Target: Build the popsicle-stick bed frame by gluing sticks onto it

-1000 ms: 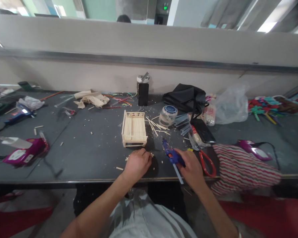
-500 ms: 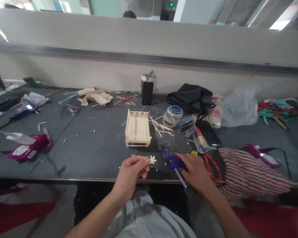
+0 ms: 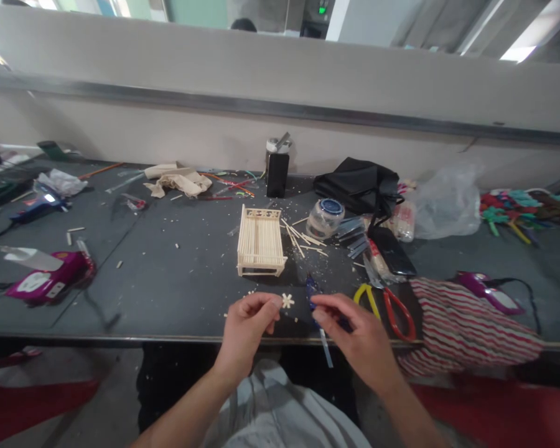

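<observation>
Between thumb and forefinger, my left hand [image 3: 252, 320] pinches one edge of a small star of pale wooden pieces [image 3: 287, 301]. My right hand [image 3: 350, 330] is to the right of the star, thumb and forefinger held near each other with a gap, and nothing visible between them. Partly hidden behind that hand, a blue glue gun [image 3: 313, 292] lies on the table with a clear glue stick [image 3: 325, 348] poking out over the front edge. Beyond my hands stands a small bed-like frame of wooden sticks [image 3: 261, 241].
Scissors with red and yellow handles [image 3: 398, 314] and a striped cloth [image 3: 471, 326] lie at right. Loose sticks, a clear jar [image 3: 325, 219], a black phone [image 3: 392, 250] and a black bag [image 3: 354, 180] are farther back. A purple device [image 3: 51, 277] sits at left.
My right hand has let go of the glue gun, which now rests on the table turned more upright in view, and has moved left toward the star. The yellow scissor handle is uncovered.
</observation>
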`<state>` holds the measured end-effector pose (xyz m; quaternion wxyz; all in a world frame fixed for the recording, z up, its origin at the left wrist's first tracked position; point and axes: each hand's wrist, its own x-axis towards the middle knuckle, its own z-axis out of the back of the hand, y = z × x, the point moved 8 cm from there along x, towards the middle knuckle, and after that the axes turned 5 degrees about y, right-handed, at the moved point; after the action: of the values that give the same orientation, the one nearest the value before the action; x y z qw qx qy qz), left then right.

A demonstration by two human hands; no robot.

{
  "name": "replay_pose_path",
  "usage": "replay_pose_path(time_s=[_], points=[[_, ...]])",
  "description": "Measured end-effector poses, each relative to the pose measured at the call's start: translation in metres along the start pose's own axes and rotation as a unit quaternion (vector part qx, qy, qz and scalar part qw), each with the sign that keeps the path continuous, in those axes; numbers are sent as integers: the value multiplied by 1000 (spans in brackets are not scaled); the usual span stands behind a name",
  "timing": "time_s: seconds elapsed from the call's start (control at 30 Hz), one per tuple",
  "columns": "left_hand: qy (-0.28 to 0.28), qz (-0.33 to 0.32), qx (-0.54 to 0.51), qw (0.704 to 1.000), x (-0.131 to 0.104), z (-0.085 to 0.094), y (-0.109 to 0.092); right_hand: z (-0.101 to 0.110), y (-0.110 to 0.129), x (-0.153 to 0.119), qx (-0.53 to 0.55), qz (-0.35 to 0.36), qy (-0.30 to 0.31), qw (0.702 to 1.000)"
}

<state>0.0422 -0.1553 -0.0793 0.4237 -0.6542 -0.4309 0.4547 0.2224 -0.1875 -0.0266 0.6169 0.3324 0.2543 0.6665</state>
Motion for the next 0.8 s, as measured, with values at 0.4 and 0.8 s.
replay_pose_path(time_s=[0.4,0.8], points=[[-48,-128,59,989,18,39,-25,-45,24,50,150,-31,-30,988],[-114,-195,288,931,21,87,-27,-88,12,36,-88,18,86,992]])
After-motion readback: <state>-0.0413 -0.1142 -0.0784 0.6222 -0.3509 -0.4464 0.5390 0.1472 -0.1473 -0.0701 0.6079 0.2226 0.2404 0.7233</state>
